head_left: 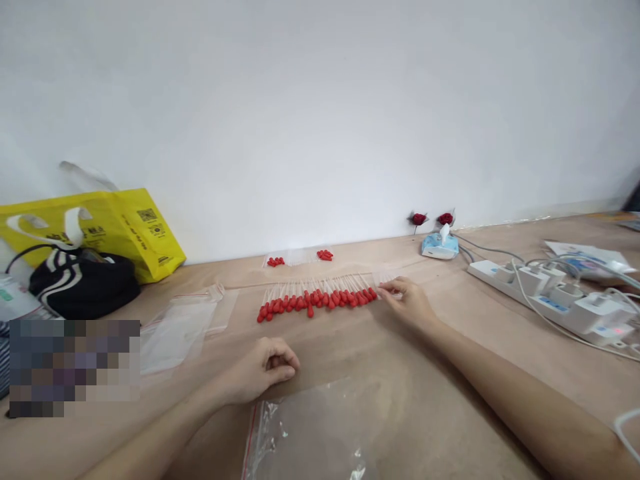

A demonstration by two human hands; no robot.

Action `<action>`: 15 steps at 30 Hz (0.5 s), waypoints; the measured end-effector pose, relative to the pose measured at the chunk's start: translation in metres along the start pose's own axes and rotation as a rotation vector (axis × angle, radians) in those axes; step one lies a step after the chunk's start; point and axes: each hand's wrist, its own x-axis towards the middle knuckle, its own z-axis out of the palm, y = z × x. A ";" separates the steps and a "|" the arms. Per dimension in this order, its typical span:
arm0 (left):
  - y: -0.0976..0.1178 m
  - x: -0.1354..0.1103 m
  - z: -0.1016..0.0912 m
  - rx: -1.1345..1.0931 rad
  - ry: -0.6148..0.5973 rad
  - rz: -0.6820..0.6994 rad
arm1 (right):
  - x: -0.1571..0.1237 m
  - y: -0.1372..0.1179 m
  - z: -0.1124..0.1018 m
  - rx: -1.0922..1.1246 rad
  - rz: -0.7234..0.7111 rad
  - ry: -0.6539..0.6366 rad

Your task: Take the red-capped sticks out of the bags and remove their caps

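A row of several clear droppers with red bulbs [315, 299] lies across the middle of the wooden table [450, 360]. My right hand [407, 301] reaches to the right end of that row, its fingers pinched on the end dropper. My left hand [263, 370] rests on the table nearer to me, fingers curled in with nothing visible in them. Just below it lies a clear zip bag [310, 433] with a red seal line. Two small groups of red bulbs [325, 255] sit in clear bags farther back by the wall.
More clear zip bags [180, 330] lie at the left. A yellow carrier bag [120, 230] and a black bag [83, 283] stand at the far left. White power strips with plugs and cables [555, 297], a tissue pack [440, 245] and two red roses [431, 218] are at the right.
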 end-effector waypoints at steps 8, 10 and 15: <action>0.001 -0.039 0.012 0.069 -0.021 -0.130 | 0.020 0.039 -0.003 -0.425 0.607 0.031; 0.003 -0.037 0.013 0.038 -0.028 -0.181 | 0.028 0.044 -0.005 -0.428 0.714 -0.076; -0.017 -0.025 -0.019 -0.150 0.319 -0.136 | 0.051 0.056 -0.008 -0.383 0.769 -0.214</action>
